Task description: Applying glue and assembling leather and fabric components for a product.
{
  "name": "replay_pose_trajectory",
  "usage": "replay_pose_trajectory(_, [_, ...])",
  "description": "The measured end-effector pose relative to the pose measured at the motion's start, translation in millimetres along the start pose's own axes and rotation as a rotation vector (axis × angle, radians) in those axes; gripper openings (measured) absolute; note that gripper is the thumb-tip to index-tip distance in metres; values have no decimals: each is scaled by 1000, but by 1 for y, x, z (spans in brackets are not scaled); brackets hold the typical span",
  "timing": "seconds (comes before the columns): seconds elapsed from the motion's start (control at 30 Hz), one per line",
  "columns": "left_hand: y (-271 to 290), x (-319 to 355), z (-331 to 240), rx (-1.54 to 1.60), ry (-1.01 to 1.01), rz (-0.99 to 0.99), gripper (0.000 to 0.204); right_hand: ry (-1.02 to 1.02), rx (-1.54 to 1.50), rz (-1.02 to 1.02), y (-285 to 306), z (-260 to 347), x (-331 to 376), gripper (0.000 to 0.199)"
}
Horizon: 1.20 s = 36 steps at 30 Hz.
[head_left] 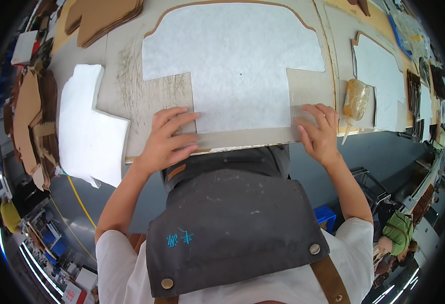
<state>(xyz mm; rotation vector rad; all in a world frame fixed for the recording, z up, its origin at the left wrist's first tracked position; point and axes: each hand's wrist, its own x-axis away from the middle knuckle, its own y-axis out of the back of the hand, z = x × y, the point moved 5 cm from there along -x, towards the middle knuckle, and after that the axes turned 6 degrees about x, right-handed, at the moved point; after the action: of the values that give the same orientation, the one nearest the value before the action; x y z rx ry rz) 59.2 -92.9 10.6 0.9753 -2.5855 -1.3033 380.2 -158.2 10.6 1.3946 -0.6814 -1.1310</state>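
A white T-shaped sheet [240, 55] lies flat on the work table, with a thin brown border showing along its curved far edge. Beside the sheet's near left edge rests my left hand [171, 137], fingers spread and fingertips at or close to the edge. My right hand [319, 129] is at the opposite near corner, its fingers bent and apart, with a small gap to the sheet. Neither hand holds anything. To the right of my right hand lies a bottle of amber glue [356, 99] with its nozzle pointing toward the table's front edge.
A stack of thick white padding pieces [88, 126] sits at the left and overhangs the front edge. Brown cut pieces [103, 20] are piled at the far left. Another white-faced piece [382, 76] lies beyond the bottle. A person in green [397, 233] is at the lower right.
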Motion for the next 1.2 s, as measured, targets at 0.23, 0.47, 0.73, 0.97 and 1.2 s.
replay_pose_trajectory(0.23, [-22,-47,9,-185,145,-52,46,-98,-24,16,-25,27,-80,53])
replay_pose_trajectory(0.47, [-52,-68,6,-300,152,134,69,-108,6,151,-61,18,-76,66])
replay_pose_trajectory(0.73, [-24,-63,35,-278,280,2,72,-216,59,126,-51,-17,-73,66])
replay_pose_trajectory(0.97, [10,-50,89,-433,480,-56,71,-346,205,108,-58,-69,-76,61])
replay_pose_trajectory(1.2, [25,-82,111,-447,424,-80,67,-258,101,3,-59,-55,-132,61])
